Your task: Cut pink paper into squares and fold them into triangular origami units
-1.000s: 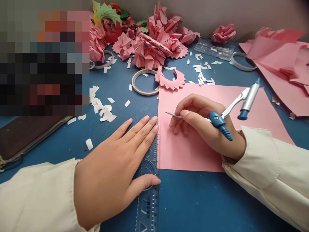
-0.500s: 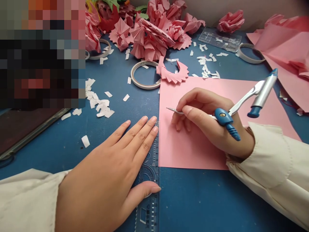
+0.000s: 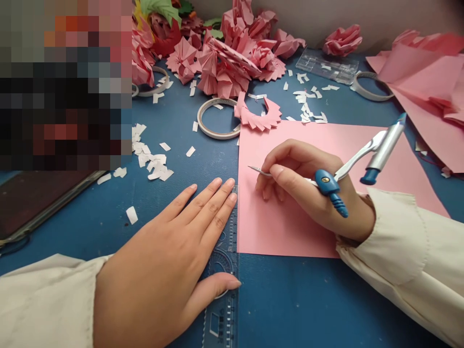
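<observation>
My left hand (image 3: 174,256) lies flat, fingers stretched out, over a clear plastic ruler (image 3: 221,319). The ruler's right edge runs along the left edge of a pink sheet of paper (image 3: 286,232). Above the sheet, my right hand (image 3: 308,188) pinches one leg of a drawing compass (image 3: 328,183) between thumb and fingers. The metal point sticks out left, over the paper near its left edge; I cannot tell whether it touches. The compass's other leg, with a silver and blue holder, rises to the upper right. A folded pink paper ring piece (image 3: 257,113) lies at the sheet's top left corner.
Tape rolls (image 3: 202,128) and white paper scraps (image 3: 157,166) are scattered about the blue table (image 3: 290,309). Pink paper flowers (image 3: 232,58) pile up behind. A clear plastic case (image 3: 326,65) and more pink paper (image 3: 424,82) are at the back right. A dark phone (image 3: 47,203) lies at left.
The whole view has shifted slightly, so the table things appear a little lower. Both hands keep their places: the left flat on the ruler, the right holding the compass over the pink sheet.
</observation>
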### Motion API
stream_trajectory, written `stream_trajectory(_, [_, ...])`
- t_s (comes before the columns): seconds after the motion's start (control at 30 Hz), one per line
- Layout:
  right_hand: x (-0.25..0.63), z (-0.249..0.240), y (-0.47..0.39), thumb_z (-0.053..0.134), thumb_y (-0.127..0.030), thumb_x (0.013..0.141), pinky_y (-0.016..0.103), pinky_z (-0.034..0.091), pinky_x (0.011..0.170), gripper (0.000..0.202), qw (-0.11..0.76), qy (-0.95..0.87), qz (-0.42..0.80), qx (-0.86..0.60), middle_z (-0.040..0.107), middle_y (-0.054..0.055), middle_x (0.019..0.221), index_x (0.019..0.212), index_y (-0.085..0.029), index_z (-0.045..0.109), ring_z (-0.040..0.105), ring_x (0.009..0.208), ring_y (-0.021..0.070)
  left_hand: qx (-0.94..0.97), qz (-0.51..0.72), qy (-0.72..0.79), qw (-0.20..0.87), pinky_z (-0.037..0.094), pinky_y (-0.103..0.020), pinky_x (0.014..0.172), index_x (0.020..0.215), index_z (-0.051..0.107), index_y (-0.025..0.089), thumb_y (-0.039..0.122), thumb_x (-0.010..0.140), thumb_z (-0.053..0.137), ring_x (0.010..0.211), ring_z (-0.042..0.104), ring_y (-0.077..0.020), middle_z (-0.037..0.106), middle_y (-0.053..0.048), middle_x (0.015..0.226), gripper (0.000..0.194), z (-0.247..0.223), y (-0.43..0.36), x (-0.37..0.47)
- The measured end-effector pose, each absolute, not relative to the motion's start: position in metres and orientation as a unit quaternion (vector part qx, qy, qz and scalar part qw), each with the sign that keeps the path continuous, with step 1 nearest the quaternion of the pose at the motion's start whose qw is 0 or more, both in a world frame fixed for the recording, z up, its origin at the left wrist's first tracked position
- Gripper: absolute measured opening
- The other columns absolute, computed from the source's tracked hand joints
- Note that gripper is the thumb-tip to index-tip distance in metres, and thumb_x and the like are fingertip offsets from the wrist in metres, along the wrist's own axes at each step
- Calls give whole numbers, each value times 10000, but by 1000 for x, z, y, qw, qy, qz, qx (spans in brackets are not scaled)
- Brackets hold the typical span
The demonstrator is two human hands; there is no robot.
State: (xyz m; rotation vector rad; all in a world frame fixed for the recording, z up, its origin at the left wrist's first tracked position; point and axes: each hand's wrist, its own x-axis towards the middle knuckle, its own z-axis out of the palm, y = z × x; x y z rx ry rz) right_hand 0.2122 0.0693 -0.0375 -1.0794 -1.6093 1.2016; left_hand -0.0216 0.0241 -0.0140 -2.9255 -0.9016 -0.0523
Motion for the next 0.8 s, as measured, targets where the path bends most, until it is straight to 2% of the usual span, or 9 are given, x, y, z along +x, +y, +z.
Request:
stream_trajectory(0.2, [212, -37, 70, 624, -193, 916, 269, 504, 471, 99, 412, -636, 488, -433, 714, 0, 710, 868, -254, 562, 681, 575, 144, -945, -39, -324, 33, 458, -517, 1107, 1440, 611, 39, 479, 1156, 154, 1428, 581, -318, 450, -152, 1579, 695, -17, 22, -21])
stream_trajectory(0.57, [212, -37, 69, 632, -190, 927, 274, 514, 478, 138, 407, -645, 473, -441, 712, -2, 694, 830, -266, 568, 676, 586, 143, -944, -31, -329, 11, 416, -526, 1193, 1504, 564, 58, 493, 1147, 151, 1503, 503, -315, 427, -140, 1636, 698, -20, 15, -27])
stream_trajectory(0.67, [212, -37, 69, 647, -196, 919, 267, 514, 479, 132, 407, -643, 474, -443, 715, -2, 709, 834, -260, 568, 678, 585, 137, -930, -27, -365, -39, 369, -541, 1261, 1606, 461, 145, 574, 1116, 308, 1543, 442, -352, 447, -111, 1663, 669, -22, 13, -24])
stream_trajectory(0.73, [211, -37, 69, 635, -184, 920, 264, 515, 485, 140, 409, -642, 476, -442, 702, -7, 689, 826, -260, 565, 674, 583, 135, -916, -24, -395, -64, 337, -563, 1287, 1645, 405, 222, 636, 1054, 460, 1567, 389, -389, 463, -88, 1669, 723, -23, 12, -18])
stream_trajectory(0.8, [211, -37, 69, 629, -172, 919, 267, 516, 492, 155, 410, -639, 479, -440, 691, -10, 672, 814, -264, 562, 672, 586, 139, -909, -22, -410, -71, 323, -574, 1295, 1650, 396, 248, 661, 1011, 534, 1582, 352, -408, 460, -81, 1675, 773, -24, 12, -11])
